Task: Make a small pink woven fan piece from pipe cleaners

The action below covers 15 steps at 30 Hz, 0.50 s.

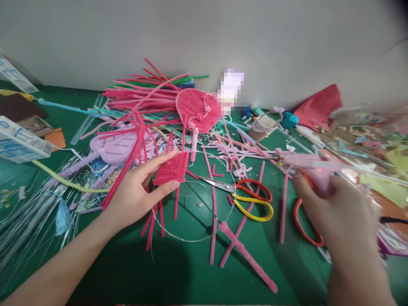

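Left hand: pinching red panel by edges above desk, presumably leaving face exposed. Right hand: gripping glue gun by handle, nozzle apart from panel. Red-and-yellow scissors: between hands, likely for reach.

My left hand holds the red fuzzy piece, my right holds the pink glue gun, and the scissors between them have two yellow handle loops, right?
Not quite: the head view shows the scissors with one yellow loop and one red loop. Your left hand holds the red fuzzy piece, and your right hand the pink glue gun.
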Tool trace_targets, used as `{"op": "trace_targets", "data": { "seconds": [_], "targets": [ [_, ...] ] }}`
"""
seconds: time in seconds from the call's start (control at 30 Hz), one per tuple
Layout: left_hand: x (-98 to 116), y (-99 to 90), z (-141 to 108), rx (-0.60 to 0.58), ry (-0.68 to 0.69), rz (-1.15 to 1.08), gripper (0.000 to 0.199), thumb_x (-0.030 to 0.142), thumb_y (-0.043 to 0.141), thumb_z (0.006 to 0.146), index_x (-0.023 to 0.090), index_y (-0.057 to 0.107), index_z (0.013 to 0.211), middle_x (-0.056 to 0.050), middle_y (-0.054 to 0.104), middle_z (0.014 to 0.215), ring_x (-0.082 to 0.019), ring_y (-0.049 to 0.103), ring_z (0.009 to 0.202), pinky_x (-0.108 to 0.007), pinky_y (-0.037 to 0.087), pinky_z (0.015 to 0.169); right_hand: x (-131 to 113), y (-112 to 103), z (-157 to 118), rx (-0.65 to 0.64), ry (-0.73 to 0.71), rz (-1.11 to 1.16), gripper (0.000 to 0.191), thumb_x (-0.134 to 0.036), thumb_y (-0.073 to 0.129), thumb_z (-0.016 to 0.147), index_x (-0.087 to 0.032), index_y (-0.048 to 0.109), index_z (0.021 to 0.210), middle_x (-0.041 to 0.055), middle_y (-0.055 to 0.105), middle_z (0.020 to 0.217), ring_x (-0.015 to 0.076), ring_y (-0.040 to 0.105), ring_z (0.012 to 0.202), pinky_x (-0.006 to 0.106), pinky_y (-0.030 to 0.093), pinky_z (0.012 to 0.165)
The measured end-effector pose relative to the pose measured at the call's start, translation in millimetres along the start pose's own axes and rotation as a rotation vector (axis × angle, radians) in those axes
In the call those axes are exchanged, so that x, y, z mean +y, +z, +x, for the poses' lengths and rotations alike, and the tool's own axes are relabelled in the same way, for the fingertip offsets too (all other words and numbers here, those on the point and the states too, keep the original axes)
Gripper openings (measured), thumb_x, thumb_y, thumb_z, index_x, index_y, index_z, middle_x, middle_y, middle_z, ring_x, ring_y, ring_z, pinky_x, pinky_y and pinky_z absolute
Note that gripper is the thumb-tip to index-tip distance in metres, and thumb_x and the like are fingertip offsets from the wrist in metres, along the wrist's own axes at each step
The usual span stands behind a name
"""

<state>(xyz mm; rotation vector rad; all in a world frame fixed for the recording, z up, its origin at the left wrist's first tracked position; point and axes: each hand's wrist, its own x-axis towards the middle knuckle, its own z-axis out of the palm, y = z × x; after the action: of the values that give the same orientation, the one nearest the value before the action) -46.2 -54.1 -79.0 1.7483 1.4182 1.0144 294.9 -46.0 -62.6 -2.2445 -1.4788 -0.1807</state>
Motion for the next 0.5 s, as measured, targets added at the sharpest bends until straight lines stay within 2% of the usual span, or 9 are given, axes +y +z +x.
{"op": "trace_targets", "data": {
  "seconds": [0.07, 0.13, 0.2, 0.27, 0.33, 0.4, 0.43, 0.5],
  "targets": [
    [0, 0.5, 0, -0.027, -0.002, 0.022, 0.056, 0.045, 0.072, 0.086, 0.033, 0.059, 0.139, 0.001, 0.061, 0.145, -0.029, 0.056, 0.134, -0.037, 0.048, 0.110, 6, 14, 7, -0.126, 0.003, -0.057, 0.052, -0.054, 0.069, 0.075, -0.032, 0.031, 0.049, -0.0017, 0.040, 0.040, 0.0162, 0.034, 0.039, 0.034, 0.030, 0.045],
    [1, 1.6, 0, -0.051, 0.010, 0.058, 0.056, 0.047, 0.072, 0.086, 0.034, 0.058, 0.139, 0.000, 0.063, 0.143, -0.030, 0.059, 0.130, -0.039, 0.049, 0.109, 11, 29, 10, -0.195, 0.001, -0.072, 0.050, -0.057, 0.067, 0.077, -0.031, 0.032, 0.052, -0.0026, 0.039, 0.043, 0.0166, 0.034, 0.041, 0.033, 0.031, 0.047],
    [2, 3.0, 0, -0.043, 0.026, 0.076, 0.055, 0.048, 0.071, 0.086, 0.035, 0.059, 0.138, 0.000, 0.065, 0.140, -0.030, 0.061, 0.128, -0.040, 0.048, 0.109, 17, 40, 9, -0.232, -0.051, -0.081, 0.047, -0.061, 0.062, 0.079, -0.029, 0.036, 0.056, -0.0028, 0.040, 0.046, 0.0169, 0.035, 0.043, 0.032, 0.031, 0.049],
    [3, 4.4, -1, -0.028, 0.029, 0.069, 0.054, 0.050, 0.070, 0.086, 0.035, 0.060, 0.137, -0.001, 0.066, 0.139, -0.030, 0.060, 0.128, -0.040, 0.047, 0.110, 20, 45, 5, -0.216, -0.129, -0.099, 0.046, -0.066, 0.055, 0.082, -0.027, 0.045, 0.060, 0.0009, 0.047, 0.051, 0.0200, 0.043, 0.047, 0.034, 0.034, 0.052],
    [4, 5.6, -3, -0.039, 0.032, 0.057, 0.055, 0.051, 0.070, 0.086, 0.033, 0.060, 0.137, -0.002, 0.065, 0.139, -0.029, 0.059, 0.128, -0.040, 0.047, 0.110, 15, 41, -2, -0.121, -0.179, -0.067, 0.051, -0.069, 0.051, 0.084, -0.021, 0.059, 0.071, 0.0087, 0.060, 0.063, 0.0257, 0.055, 0.059, 0.037, 0.040, 0.057],
    [4, 6.2, -4, -0.065, 0.033, 0.047, 0.056, 0.050, 0.071, 0.086, 0.033, 0.060, 0.138, -0.002, 0.065, 0.138, -0.029, 0.060, 0.128, -0.039, 0.046, 0.110, 1, 31, -11, -0.077, -0.179, 0.079, 0.058, -0.071, 0.050, 0.085, -0.016, 0.069, 0.091, 0.0143, 0.070, 0.082, 0.0287, 0.063, 0.072, 0.039, 0.045, 0.064],
    [4, 6.4, -4, -0.076, 0.031, 0.042, 0.056, 0.050, 0.071, 0.085, 0.034, 0.060, 0.138, -0.002, 0.066, 0.137, -0.028, 0.060, 0.126, -0.039, 0.047, 0.110, -9, 25, -17, -0.119, -0.170, 0.204, 0.059, -0.071, 0.053, 0.084, -0.017, 0.070, 0.099, 0.0133, 0.073, 0.087, 0.0275, 0.065, 0.074, 0.039, 0.047, 0.065],
    [4, 6.4, -5, -0.092, 0.026, 0.027, 0.056, 0.048, 0.072, 0.085, 0.035, 0.060, 0.137, -0.001, 0.067, 0.136, -0.028, 0.062, 0.123, -0.039, 0.048, 0.109, -31, 15, -28, -0.300, -0.162, 0.471, 0.054, -0.069, 0.055, 0.085, -0.021, 0.071, 0.106, 0.0100, 0.076, 0.093, 0.0234, 0.068, 0.074, 0.035, 0.051, 0.064]
  ]
}}
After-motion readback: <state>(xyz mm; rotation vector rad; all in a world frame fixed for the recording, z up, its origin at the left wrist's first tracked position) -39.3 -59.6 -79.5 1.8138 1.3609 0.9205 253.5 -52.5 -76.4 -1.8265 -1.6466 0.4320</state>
